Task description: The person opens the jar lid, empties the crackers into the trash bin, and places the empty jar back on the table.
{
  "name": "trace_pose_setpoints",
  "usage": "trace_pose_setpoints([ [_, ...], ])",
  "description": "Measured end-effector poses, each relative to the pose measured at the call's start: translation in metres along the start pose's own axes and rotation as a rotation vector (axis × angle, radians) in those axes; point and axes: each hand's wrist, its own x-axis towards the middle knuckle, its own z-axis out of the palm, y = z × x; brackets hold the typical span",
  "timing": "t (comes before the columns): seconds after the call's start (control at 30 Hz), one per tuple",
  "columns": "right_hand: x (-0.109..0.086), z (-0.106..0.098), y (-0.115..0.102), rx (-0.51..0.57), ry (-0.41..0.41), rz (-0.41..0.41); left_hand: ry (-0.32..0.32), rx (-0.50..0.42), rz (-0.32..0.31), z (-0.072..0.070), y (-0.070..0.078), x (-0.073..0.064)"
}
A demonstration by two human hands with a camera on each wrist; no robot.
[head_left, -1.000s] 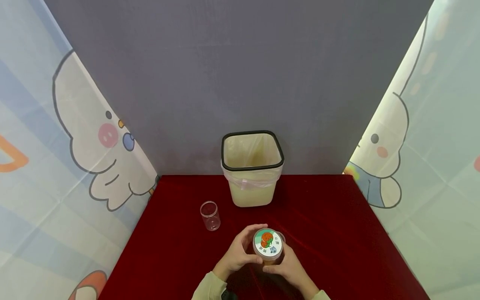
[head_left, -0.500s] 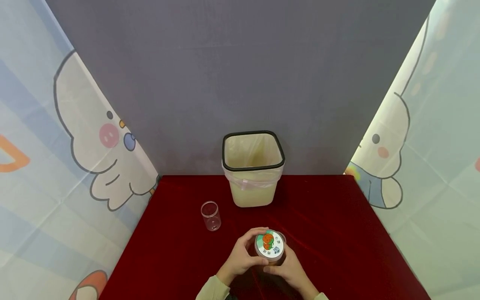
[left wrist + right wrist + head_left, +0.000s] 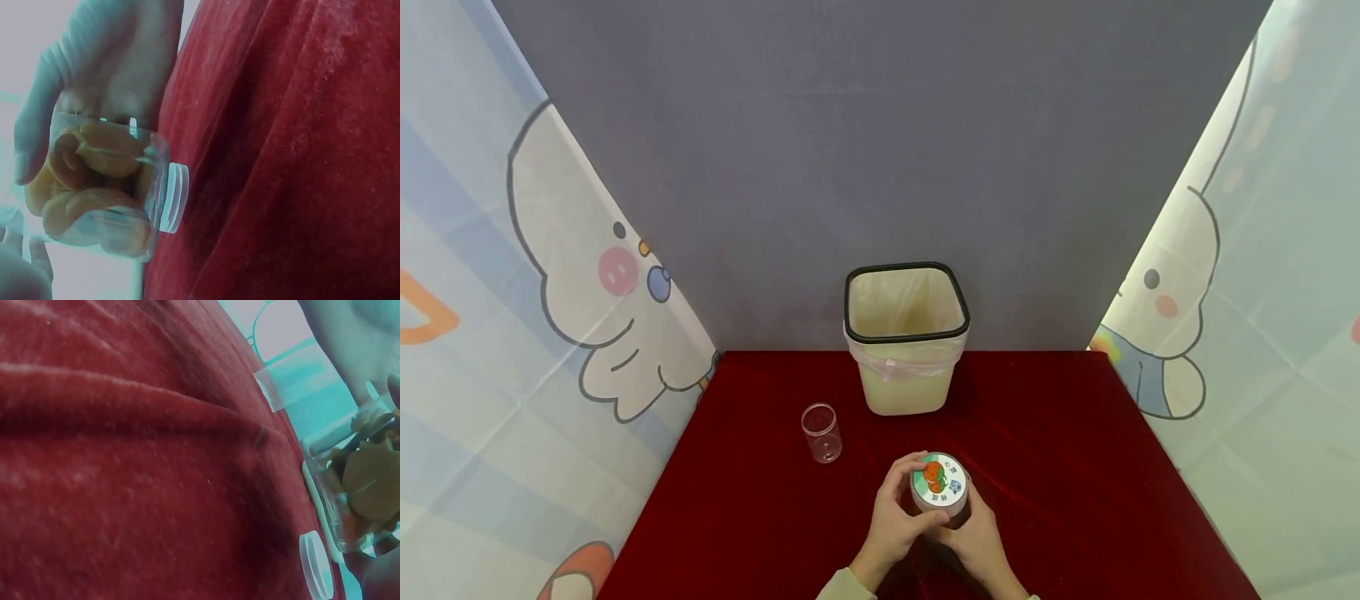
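Both hands hold a clear plastic jar (image 3: 103, 187) with rounded orange-brown pieces inside. Its round top (image 3: 942, 481) bears a white and green label with an orange fruit picture and faces up toward the head camera. My left hand (image 3: 891, 521) curls fingers and thumb round the top's left side. On the right, my right hand (image 3: 981, 542) grips the jar lower down, partly hidden by the left thumb. A clear, ring-edged lid (image 3: 175, 199) lies on the red cloth just past the jar; the jar hides it in the head view.
An upright clear jar (image 3: 822, 433), without a lid, stands left of the hands. Behind it is a cream bin (image 3: 906, 379) with a black rim and a bag liner. Dark red cloth (image 3: 1052, 467) covers the table, with a grey backdrop (image 3: 880, 167) at its far edge.
The jar's label has turned slightly counterclockwise. My left hand and sleeve have shifted right, the thumb reaching further across the front. The loose clear lid has slipped from sight behind the jar.
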Motion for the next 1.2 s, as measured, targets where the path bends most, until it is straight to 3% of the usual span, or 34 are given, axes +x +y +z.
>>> trace_pose_setpoints([
  [0.43,0.0,0.001,0.002,0.037,0.007,-0.026,0.04,-0.045,0.001,-0.002,0.003,0.0],
  [0.63,0.003,-0.003,0.003,0.095,0.0,-0.041,0.079,-0.025,-0.038,-0.01,0.002,0.0],
  [0.83,0.003,-0.007,0.0,0.105,-0.003,0.001,0.13,-0.045,-0.09,-0.02,0.002,-0.002],
  [1.2,0.003,-0.013,0.004,0.067,0.022,-0.001,0.219,-0.027,-0.066,-0.03,-0.008,-0.008],
])
